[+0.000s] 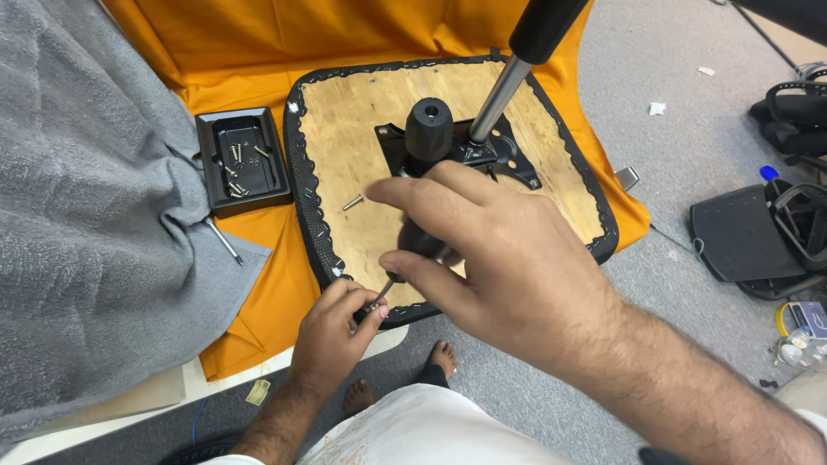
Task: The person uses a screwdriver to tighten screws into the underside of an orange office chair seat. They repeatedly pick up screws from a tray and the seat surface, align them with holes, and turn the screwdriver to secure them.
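Observation:
An upturned chair seat (353, 120) with a bare plywood underside lies on an orange cloth (258, 52). A black metal mechanism plate (504, 155) with a chrome gas cylinder (498, 99) is fixed at its middle. My right hand (508, 258) grips a black-handled screwdriver (428, 129), its tip down at the seat's near edge. My left hand (332, 331) pinches a small screw (376, 301) at that tip. A loose screw (353, 203) rests on the plywood.
A black tray (211, 151) with several screws sits left of the seat, an Allen key (222, 239) beside it. A grey blanket (77, 215) covers the left. Black chair parts (758, 228) lie on the grey carpet at right. My bare feet (444, 357) show below.

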